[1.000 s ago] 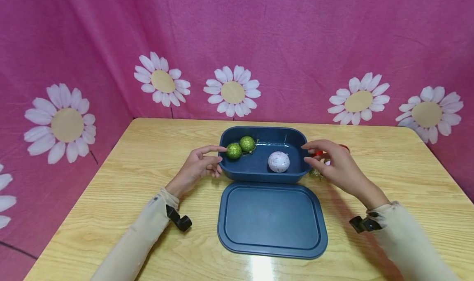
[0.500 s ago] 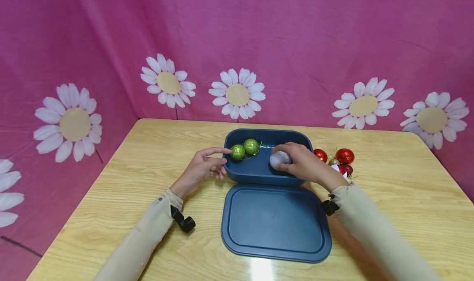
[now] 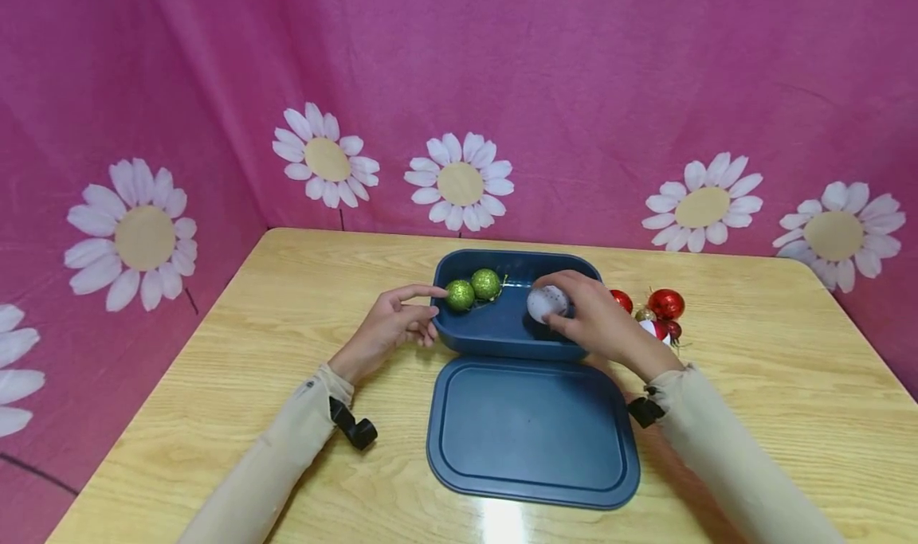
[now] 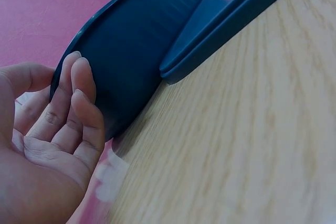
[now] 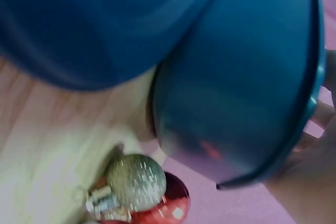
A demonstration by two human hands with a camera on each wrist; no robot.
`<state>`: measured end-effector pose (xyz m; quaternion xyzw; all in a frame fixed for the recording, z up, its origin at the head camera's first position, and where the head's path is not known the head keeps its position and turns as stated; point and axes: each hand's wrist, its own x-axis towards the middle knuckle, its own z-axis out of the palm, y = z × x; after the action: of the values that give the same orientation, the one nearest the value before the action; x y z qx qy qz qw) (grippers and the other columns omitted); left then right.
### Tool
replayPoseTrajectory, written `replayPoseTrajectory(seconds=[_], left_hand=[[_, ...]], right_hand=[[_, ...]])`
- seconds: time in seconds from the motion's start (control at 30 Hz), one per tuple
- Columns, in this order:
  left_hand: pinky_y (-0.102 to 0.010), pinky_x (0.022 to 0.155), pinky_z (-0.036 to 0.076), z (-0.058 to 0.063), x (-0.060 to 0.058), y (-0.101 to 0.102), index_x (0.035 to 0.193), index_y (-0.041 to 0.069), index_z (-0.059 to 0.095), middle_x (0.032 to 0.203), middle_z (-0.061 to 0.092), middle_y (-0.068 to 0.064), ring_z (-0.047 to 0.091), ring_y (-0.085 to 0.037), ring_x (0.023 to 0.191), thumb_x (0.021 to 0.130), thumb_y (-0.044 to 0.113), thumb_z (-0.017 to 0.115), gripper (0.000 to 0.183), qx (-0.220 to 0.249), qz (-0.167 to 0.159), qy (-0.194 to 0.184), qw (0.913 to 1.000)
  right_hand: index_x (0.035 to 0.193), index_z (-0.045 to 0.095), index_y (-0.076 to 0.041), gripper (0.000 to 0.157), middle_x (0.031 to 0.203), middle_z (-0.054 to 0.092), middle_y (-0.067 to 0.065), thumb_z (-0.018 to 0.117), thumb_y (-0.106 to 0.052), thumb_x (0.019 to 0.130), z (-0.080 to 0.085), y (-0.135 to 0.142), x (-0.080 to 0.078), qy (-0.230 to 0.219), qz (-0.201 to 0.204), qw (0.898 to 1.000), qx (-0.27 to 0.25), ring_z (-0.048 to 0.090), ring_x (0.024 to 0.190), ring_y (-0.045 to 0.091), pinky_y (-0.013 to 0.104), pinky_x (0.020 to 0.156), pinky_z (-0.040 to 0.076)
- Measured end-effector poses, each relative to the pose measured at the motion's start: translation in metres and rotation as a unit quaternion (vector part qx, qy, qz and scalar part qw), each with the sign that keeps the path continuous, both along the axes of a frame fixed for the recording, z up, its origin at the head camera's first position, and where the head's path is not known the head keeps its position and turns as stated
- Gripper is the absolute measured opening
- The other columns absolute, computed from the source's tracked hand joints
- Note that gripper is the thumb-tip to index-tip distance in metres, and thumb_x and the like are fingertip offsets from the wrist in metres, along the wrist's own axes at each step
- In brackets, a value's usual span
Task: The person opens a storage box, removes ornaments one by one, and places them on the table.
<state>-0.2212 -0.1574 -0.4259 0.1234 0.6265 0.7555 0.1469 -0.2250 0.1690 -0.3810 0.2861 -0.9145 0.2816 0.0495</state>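
Observation:
In the head view, a dark blue box holds two glittery green baubles at its left end. My right hand reaches over the box's right end and grips a large white speckled bauble between fingers and thumb. The box hides much of that grip in the right wrist view. My left hand touches the box's left end with its index finger and thumb at the rim. In the left wrist view its other fingers bend loosely by the outer wall.
A matching blue lid lies on the wooden table just in front of the box. Right of the box sits a cluster of red baubles, a gold bauble and a red-and-white ornament. A pink curtain hangs behind.
From the box's right rim, my right hand moved in to the white bauble and took hold of it. Since then hand and bauble have shifted slightly right. The left hand has stayed at the rim.

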Motion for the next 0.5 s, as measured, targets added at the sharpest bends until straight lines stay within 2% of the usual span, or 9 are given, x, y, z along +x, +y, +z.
replayPoseTrajectory(seconds=[0.3, 0.43, 0.5], left_hand=[[-0.026, 0.057, 0.057, 0.0, 0.0, -0.001, 0.132, -0.002, 0.059, 0.071, 0.069, -0.011, 0.064, -0.015, 0.059, 0.097, 0.005, 0.061, 0.035, 0.007, -0.002, 0.002, 1.0], [-0.026, 0.057, 0.057, -0.001, 0.0, 0.0, 0.132, -0.003, 0.059, 0.07, 0.069, -0.01, 0.064, -0.015, 0.059, 0.097, 0.005, 0.061, 0.036, 0.007, -0.002, 0.003, 1.0], [-0.026, 0.057, 0.057, -0.001, 0.0, -0.001, 0.132, -0.003, 0.059, 0.07, 0.069, -0.011, 0.064, -0.015, 0.059, 0.097, 0.005, 0.061, 0.036, 0.007, -0.002, 0.005, 1.0]], right_hand=[[0.126, 0.062, -0.008, 0.04, 0.127, 0.06, 0.013, 0.076, -0.008, 0.087, 0.011, 0.02, 0.013, 0.01, -0.019, 0.999, -0.024, 0.059, 0.108, 0.03, 0.053, 0.086, 0.055], [0.125, 0.063, -0.008, 0.042, 0.126, 0.061, 0.01, 0.077, -0.006, 0.086, 0.014, 0.033, 0.02, 0.033, -0.029, 0.998, -0.033, 0.059, 0.107, 0.026, 0.048, 0.084, 0.057], [0.124, 0.064, -0.009, 0.043, 0.124, 0.062, 0.008, 0.079, -0.005, 0.084, 0.016, 0.039, 0.024, 0.048, -0.039, 0.997, -0.035, 0.059, 0.101, 0.022, 0.04, 0.078, 0.057]])
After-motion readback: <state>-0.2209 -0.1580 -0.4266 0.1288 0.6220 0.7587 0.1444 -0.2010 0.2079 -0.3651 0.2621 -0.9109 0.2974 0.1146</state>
